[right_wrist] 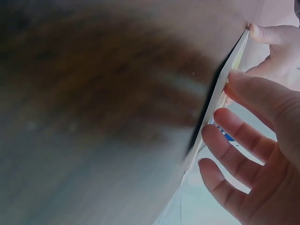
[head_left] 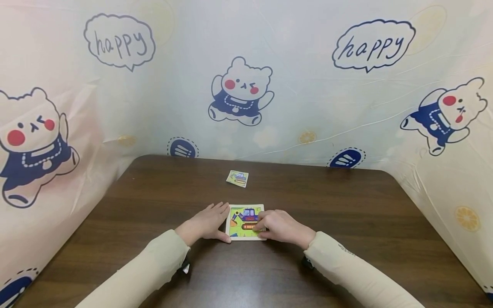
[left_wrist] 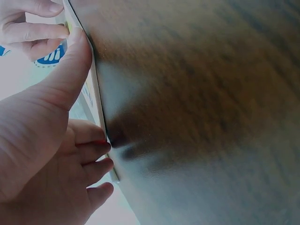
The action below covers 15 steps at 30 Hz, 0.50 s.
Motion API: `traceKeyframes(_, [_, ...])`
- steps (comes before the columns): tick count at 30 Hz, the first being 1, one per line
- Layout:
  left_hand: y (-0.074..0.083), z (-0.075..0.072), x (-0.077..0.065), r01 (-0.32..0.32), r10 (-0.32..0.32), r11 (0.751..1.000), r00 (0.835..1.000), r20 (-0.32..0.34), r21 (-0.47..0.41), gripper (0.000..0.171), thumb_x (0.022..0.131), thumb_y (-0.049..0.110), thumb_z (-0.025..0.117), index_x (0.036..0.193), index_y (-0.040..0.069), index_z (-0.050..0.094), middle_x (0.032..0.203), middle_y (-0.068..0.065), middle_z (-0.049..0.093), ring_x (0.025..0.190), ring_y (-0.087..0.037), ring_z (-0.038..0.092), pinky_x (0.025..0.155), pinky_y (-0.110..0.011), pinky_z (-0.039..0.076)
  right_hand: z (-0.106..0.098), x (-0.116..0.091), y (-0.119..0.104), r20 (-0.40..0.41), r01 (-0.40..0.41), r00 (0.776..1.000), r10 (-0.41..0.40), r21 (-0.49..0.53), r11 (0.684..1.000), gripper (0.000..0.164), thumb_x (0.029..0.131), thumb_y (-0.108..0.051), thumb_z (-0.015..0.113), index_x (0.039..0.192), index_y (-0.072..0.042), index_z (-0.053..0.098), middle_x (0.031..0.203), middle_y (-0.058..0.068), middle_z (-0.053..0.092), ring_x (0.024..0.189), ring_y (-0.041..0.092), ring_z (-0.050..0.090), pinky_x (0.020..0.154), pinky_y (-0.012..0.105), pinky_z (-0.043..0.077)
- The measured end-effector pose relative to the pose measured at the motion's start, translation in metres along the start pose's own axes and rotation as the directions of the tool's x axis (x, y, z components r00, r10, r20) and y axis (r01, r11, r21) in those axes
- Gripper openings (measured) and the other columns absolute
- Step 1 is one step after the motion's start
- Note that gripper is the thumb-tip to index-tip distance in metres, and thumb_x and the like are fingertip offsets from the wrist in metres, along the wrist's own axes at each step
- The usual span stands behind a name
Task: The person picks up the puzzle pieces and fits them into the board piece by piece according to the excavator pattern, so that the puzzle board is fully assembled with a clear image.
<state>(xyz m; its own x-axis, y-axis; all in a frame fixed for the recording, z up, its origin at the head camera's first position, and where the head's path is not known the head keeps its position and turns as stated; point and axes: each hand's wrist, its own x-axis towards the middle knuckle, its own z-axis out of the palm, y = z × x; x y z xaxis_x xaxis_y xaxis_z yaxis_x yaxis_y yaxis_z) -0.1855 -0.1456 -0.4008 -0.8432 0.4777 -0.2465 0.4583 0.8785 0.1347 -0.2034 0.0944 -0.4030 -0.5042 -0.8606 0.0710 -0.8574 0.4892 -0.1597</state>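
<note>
A square picture puzzle [head_left: 240, 234] with a white border lies on the table in the head view. It shows a purple and orange excavator on a green ground. My left hand [head_left: 209, 220] rests along its left edge, fingers extended and thumb at the near left corner. From the right, my right hand [head_left: 283, 226] touches the picture with its index finger, while the thumb is at the right border. In the right wrist view the other fingers [right_wrist: 229, 145] of that hand are loosely bent beside the puzzle's edge. The right index fingertip is hidden there.
Beyond the puzzle, a small card [head_left: 237, 179] with a similar excavator picture lies on the dark wooden table [head_left: 327, 192]. A pale curtain [head_left: 300, 85] printed with bears and "happy" bubbles surrounds the table at the back and sides.
</note>
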Motion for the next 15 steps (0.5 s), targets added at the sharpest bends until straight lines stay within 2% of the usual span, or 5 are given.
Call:
traceKeyframes(9, [-0.0011, 0.0000, 0.0002, -0.003, 0.003, 1.000, 1.000, 0.000, -0.014, 0.097, 0.075, 0.056, 0.065, 0.140, -0.007, 0.030, 0.147, -0.019, 0.024, 0.135, -0.032, 0.020, 0.108, -0.044, 0.018, -0.0005, 0.0005, -0.0018, 0.009, -0.030, 1.000, 0.030, 0.042, 0.999, 0.016, 0.080, -0.016, 0.072, 0.096, -0.014, 0.075, 0.087, -0.005, 0.061, 0.069, 0.005, 0.052, 0.057, 0.017, 0.042])
traceKeyframes(15, [-0.0061, 0.0012, -0.0005, -0.002, 0.003, 0.995, 1.000, 0.011, -0.095, 0.097, 0.076, 0.054, 0.066, 0.141, -0.006, 0.027, 0.148, -0.019, 0.020, 0.135, -0.032, 0.017, 0.108, -0.044, 0.017, -0.0006, 0.0017, -0.0026, 0.022, -0.039, 0.999, 0.038, 0.048, 0.998, 0.017, 0.080, -0.018, 0.072, 0.097, -0.014, 0.074, 0.089, -0.006, 0.062, 0.073, 0.004, 0.054, 0.062, 0.019, 0.045])
